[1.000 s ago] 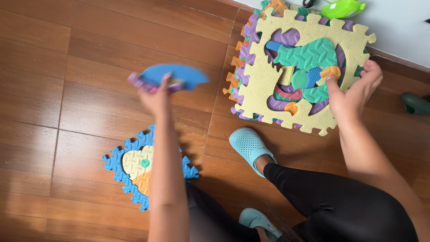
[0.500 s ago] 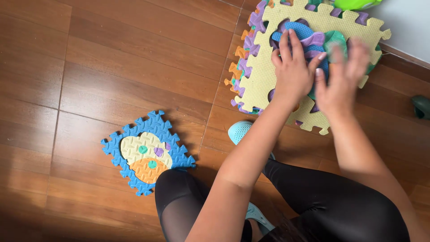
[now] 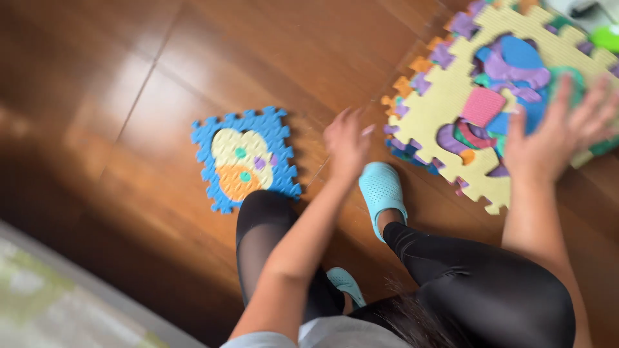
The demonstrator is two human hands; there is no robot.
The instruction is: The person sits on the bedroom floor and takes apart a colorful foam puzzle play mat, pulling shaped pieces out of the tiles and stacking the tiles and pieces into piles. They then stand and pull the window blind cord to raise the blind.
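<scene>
A: What's the biggest thing down there?

B: The wood floor, glossy brown planks. On it, top right, lies a stack of foam puzzle mats, the top one yellow with toothed edges and loose coloured shapes heaped in its middle. Orange, purple and blue edges poke out from underneath.

A: And the hands?

B: The right hand is spread wide, fingers fanned, flat over the near right part of the yellow mat; it looks to be pressing or resting on the pieces, gripping nothing. The left hand is blurred, open and empty, in the air just off the stack's left edge, above bare floor.

A: Anything else nearby?

B: A smaller blue mat lies alone on the floor, well left of the stack, with a yellow and orange inlay and small dots. Between them, a teal shoe.

A: How would those mats handle?

B: Light and soft, I'd judge; foam bends and springs back, not fragile. The inlaid shapes could pop out if a mat flexes, so best take one flat by two opposite toothed edges. On that glossy floor a mat may slide when pushed.
</scene>
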